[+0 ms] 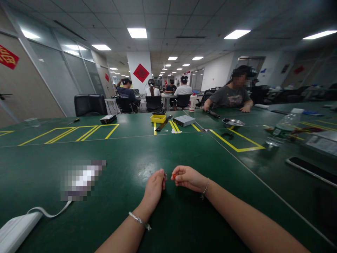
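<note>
Above the green tabletop (116, 196), my two hands face each other a small gap apart. My right hand (188, 177) pinches a small orange-red piece (174, 177) between thumb and fingertips; its kind is too small to make out. Closed fingers of my left hand (155, 184) grip a small shiny, partly clear piece (165, 176), mostly hidden behind the thumb. Bracelets circle both wrists.
Left lies a blurred-out device (83, 179) with a white cable running to a white block (19, 228). A phone (312, 170) and water bottle (283, 128) stand right. Farther off are a yellow tray (158, 118), grey box (184, 121), metal bowl (233, 123) and a seated person (231, 93).
</note>
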The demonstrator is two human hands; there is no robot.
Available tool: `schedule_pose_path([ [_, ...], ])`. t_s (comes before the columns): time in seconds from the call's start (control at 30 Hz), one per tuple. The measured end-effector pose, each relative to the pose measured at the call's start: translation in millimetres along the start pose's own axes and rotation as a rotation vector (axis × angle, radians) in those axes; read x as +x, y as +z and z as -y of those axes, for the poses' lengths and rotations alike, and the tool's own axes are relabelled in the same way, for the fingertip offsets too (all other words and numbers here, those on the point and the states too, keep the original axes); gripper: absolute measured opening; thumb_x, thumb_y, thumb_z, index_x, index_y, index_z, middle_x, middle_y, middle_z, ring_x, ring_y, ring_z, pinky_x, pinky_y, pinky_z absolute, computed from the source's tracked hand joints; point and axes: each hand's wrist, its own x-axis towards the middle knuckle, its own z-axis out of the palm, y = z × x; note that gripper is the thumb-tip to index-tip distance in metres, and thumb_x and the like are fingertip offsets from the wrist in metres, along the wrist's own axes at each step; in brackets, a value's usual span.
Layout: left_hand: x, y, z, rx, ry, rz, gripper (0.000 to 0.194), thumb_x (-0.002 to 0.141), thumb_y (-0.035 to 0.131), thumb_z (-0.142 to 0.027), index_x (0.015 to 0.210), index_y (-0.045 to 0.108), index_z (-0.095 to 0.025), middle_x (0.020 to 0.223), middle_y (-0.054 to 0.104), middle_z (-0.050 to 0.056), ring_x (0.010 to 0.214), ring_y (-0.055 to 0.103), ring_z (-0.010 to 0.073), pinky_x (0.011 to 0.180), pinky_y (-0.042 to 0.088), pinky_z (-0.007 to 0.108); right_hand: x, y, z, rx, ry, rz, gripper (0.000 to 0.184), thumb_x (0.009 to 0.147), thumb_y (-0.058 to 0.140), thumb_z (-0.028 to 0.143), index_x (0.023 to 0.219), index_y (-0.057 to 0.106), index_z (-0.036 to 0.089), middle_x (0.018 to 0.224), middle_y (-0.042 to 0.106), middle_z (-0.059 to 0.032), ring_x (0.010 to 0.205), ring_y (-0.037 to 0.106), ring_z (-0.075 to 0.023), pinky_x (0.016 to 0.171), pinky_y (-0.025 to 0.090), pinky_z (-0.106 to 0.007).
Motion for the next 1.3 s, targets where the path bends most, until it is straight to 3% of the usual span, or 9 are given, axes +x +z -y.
schedule_pose_path([
  [0.13,1,-2.1,1,0.025,0.048,0.013,0.036,0.078,0.044,-0.047,0.060,0.051,-0.016,0.050,0.046,-0.004,0.049,0.043,0.0099,0.051,0.034,0.022,0,2,0,0.008,-0.011,-0.039,0.025,0.055,0.073,0.013,0.075,0.059,0.013,0.071,0.065,-0.0032,0.057,0.057,-0.0085,0.060,0.044,-0.025],
  [0.3,3,-1.9,2,-0.027,0.026,0.048,0.020,0.072,0.056,-0.034,0.078,0.057,-0.015,0.061,0.057,-0.002,0.057,0.050,0.0111,0.056,0.037,0.022,1,5,-1,0.036,-0.048,-0.132,0.023,0.057,0.073,0.020,0.076,0.061,0.013,0.069,0.065,-0.0029,0.056,0.056,-0.0083,0.061,0.044,-0.026],
  [0.47,4,0.6,7,-0.041,0.039,0.041,0.016,0.065,0.062,-0.025,0.078,0.057,-0.016,0.065,0.058,-0.002,0.059,0.052,0.0108,0.058,0.038,0.022,4,6,-2,0.035,-0.095,-0.209,0.025,0.054,0.075,0.020,0.074,0.063,0.013,0.068,0.062,-0.0004,0.059,0.056,-0.0082,0.065,0.043,-0.026],
  [0.67,1,1.4,4,0.130,0.120,0.031,0.011,0.068,0.058,-0.026,0.076,0.058,-0.018,0.068,0.060,-0.002,0.063,0.054,0.0123,0.061,0.039,0.024,5,10,-4,0.004,-0.144,-0.214,0.028,0.050,0.076,0.018,0.073,0.061,0.015,0.067,0.061,0.0009,0.060,0.055,-0.0089,0.064,0.041,-0.026],
  [0.9,-4,-0.6,-2,0.327,0.174,-0.034,0.010,0.069,0.057,-0.027,0.075,0.060,-0.019,0.067,0.060,-0.003,0.061,0.053,0.0126,0.059,0.038,0.024,6,19,-8,-0.125,-0.230,-0.258,0.019,0.052,0.074,0.022,0.064,0.062,0.013,0.061,0.060,-0.0002,0.057,0.051,-0.0091,0.061,0.039,-0.026],
  [1.3,-2,-2.4,1,0.307,0.157,-0.081,0.011,0.069,0.057,-0.027,0.076,0.062,-0.020,0.070,0.063,-0.002,0.063,0.054,0.0135,0.060,0.039,0.025,3,21,-4,-0.174,-0.173,-0.290,0.027,0.055,0.073,0.030,0.072,0.068,0.011,0.068,0.064,-0.0049,0.061,0.054,-0.0104,0.066,0.042,-0.029],
])
